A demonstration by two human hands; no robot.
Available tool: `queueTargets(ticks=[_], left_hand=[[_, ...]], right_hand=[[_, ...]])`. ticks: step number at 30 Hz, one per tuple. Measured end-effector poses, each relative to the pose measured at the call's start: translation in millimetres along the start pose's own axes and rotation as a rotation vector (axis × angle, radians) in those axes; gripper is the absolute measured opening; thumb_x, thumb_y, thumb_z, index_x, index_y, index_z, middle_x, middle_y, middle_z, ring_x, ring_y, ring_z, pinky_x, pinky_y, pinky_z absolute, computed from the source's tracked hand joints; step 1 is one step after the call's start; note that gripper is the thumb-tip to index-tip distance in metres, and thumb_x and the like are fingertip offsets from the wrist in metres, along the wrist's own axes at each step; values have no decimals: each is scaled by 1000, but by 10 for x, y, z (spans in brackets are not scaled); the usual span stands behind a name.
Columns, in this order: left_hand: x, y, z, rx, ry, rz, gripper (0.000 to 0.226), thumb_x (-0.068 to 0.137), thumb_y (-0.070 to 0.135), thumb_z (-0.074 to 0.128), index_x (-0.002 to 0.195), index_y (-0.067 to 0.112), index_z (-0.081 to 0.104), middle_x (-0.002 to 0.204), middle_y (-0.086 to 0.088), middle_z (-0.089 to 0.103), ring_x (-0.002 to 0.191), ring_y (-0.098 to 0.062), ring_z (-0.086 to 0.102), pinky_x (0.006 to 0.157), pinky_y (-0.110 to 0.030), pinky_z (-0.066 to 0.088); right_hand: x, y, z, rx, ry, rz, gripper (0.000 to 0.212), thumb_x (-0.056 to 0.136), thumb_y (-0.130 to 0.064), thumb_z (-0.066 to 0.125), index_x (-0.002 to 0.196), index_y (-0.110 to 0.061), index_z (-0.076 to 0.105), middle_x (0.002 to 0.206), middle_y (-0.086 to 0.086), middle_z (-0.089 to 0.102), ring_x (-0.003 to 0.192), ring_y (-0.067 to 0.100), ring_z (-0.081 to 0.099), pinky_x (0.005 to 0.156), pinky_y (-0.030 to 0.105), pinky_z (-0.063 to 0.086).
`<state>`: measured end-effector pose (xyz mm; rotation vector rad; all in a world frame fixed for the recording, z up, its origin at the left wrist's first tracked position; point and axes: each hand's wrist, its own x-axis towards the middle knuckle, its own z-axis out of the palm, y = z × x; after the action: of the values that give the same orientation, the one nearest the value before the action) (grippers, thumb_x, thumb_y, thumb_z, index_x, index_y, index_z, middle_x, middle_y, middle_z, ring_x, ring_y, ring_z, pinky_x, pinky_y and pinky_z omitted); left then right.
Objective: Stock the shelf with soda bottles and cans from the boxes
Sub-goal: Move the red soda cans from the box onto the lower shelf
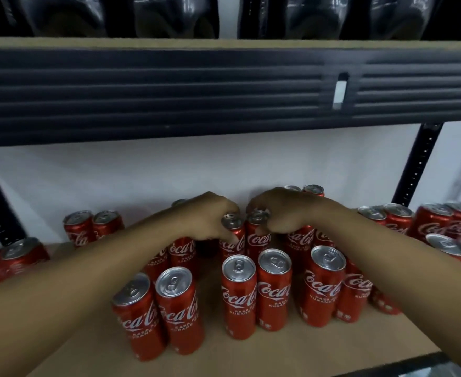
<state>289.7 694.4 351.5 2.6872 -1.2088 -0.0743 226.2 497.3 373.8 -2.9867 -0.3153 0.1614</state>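
Both arms reach into the shelf, over its light wooden board (251, 357). The left hand (207, 216) comes from above on the left-hand can (234, 242), a slim red Coca-Cola can, and its grip is closed around the top rim, with the fingers curled over the lid. The right hand (286, 210) holds the right-hand can (257, 239) in the same way, its grip curled around the top. These two cans are upright and just beside each other, in the middle of the board, toward the white wall (142, 172). Their bottoms are hidden behind the front cans (256, 292), so I cannot tell if they stand on the board or are lifted. More red cans stand in pairs on both sides: one pair at the front left (158, 311), one pair at the front right (330, 287), and others along the back. Above is the dark metal beam (169, 96) of the upper shelf, and on it stand dark bottles (169, 14), of which only the lower parts show.
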Motion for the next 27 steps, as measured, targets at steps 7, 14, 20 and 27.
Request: queueTargets(ticks=[7,14,20,27], left_hand=[[8,-56,7,13,-7,40,44,79,48,83,117,32,67,101,16,66,90,-4,61,73,-23,48],[110,74,-206,92,78,57,62,86,61,69,140,34,54,120,10,59,92,-3,55,76,-23,48],[783,358,-186,48,138,117,47,91,46,68,135,30,57,125,4,61,82,0,51,67,-21,41],[1532,583,-26,-10,31,42,71,87,50,74,148,26,45,145,-4,53,113,-20,56,81,-29,46]], right_hand=[[-21,42,18,10,-3,-25,54,91,-41,71,142,-32,53,139,-4,58,122,19,55,97,34,47],[-295,258,-147,6,176,4,47,100,-41,59,145,-30,51,147,-8,52,131,16,51,97,25,38],[-501,862,-305,24,261,226,33,100,-41,55,127,-25,64,135,-7,60,107,8,51,89,25,43],[-235,1294,-281,145,208,437,57,93,-27,72,145,-20,50,148,6,52,128,23,56,99,30,47]])
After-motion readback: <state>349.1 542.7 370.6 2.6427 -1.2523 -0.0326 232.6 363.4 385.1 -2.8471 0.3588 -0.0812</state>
